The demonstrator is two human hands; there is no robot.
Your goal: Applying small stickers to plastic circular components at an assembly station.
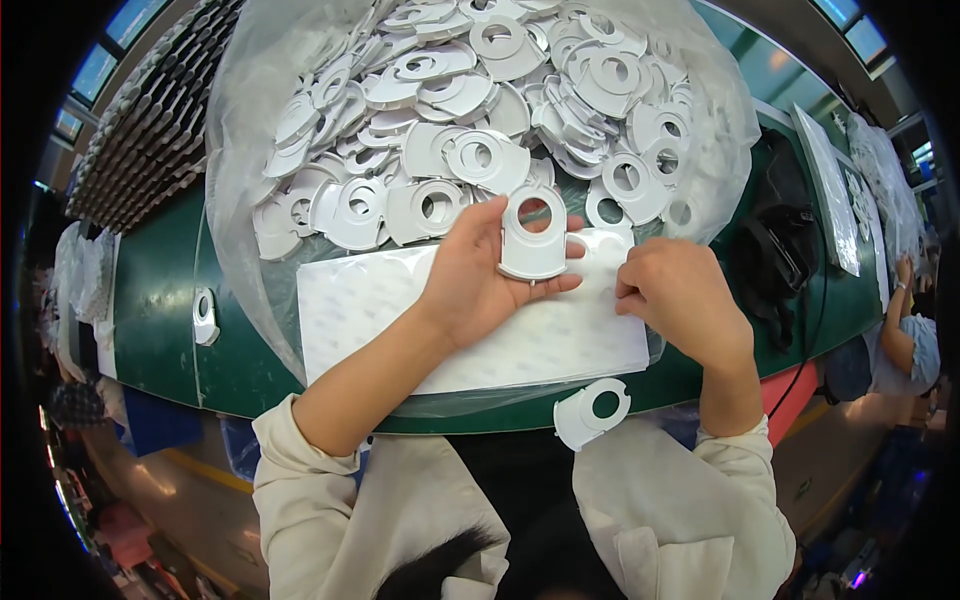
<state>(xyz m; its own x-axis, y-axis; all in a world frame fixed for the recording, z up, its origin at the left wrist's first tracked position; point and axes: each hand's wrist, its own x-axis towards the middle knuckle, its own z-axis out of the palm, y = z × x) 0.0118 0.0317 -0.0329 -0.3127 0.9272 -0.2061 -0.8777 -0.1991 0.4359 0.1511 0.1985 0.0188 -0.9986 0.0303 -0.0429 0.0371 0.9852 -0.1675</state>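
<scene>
My left hand holds up a white plastic part, a rounded plate with a large round hole near one end. Its fingers show behind and below the part. To the right, my right hand is closed in a pinch above the right end of a stack of white sheets. What its fingertips hold, if anything, is too small to make out. Beyond both hands, a big heap of like white plastic parts lies on a clear plastic bag.
One loose white part lies left on the green table; another sits at the front edge. Stacked grey trays stand back left. A black bag and a cable lie right. Another person's arm shows far right.
</scene>
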